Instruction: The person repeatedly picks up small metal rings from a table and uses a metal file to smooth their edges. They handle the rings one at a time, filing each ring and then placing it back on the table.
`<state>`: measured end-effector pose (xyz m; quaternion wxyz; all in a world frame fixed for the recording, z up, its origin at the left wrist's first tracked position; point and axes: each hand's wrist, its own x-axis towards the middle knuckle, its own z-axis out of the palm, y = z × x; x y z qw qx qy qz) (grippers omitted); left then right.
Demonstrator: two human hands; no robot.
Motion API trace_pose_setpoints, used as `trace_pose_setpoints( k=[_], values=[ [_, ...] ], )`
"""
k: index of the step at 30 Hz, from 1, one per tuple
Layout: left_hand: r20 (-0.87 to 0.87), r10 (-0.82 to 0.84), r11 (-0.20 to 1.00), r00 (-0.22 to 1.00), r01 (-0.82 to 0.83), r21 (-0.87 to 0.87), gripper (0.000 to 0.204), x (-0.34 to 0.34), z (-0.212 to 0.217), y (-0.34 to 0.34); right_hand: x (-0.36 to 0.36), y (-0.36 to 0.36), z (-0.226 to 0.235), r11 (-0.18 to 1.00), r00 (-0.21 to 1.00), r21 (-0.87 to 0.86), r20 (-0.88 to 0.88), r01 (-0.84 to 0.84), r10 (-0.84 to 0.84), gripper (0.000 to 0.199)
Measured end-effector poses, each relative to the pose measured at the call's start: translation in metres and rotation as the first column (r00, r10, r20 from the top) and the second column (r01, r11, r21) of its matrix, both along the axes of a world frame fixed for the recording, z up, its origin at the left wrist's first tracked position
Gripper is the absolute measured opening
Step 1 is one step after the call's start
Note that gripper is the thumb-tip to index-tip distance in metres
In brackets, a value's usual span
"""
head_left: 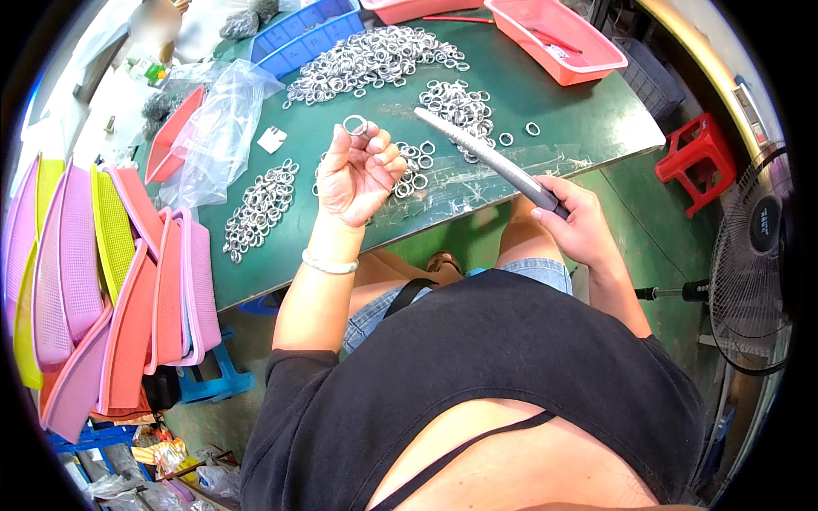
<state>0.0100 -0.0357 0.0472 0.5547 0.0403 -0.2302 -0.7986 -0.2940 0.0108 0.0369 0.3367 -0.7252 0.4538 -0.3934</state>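
Observation:
Between the thumb and fingertips of my left hand [356, 180], a metal ring [355, 117] is held up above the green table [558, 111]. My right hand [584, 220] is wrapped round the dark lower end of a long, tapered grey ring mandrel [486, 153]. Its pale tip slants up and left, apart from the held ring. A small pile of rings [415, 179] lies partly hidden behind my left hand. Another pile of rings [262, 209] is to its left. Beyond the mandrel's tip lies a third heap of rings [456, 100].
The largest heap of rings [366, 58] lies at the back beside a blue basket [307, 36]. A pink tray [558, 38] stands back right. Stacked coloured baskets [111, 281] crowd the left, near a clear plastic bag [223, 128]. A fan [754, 255] and red stool [699, 162] stand right.

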Motion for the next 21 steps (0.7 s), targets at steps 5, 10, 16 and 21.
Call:
trace_pose_setpoints(
  k=[5,10,16,21],
  values=[
    [0.005,-0.039,0.999,0.999,0.039,-0.038,0.036,0.001,0.001,0.004,0.0,0.003,0.001,1.0,1.0,-0.024,0.004,-0.004,0.004,0.035],
    [0.058,-0.008,0.998,0.998,0.011,-0.061,0.035,0.0,0.004,0.008,0.002,0.007,0.004,0.985,0.999,-0.169,0.016,-0.025,0.029,0.036],
    [0.193,0.068,0.993,0.979,-0.048,-0.105,0.036,-0.003,0.005,0.013,0.009,0.016,0.021,0.959,0.997,-0.281,-0.072,-0.027,0.007,0.036],
    [0.51,0.294,0.956,0.809,-0.237,-0.176,0.017,-0.005,0.008,0.018,0.015,0.018,0.026,0.9,0.961,-0.436,-0.258,-0.02,-0.103,0.039]
  ],
)
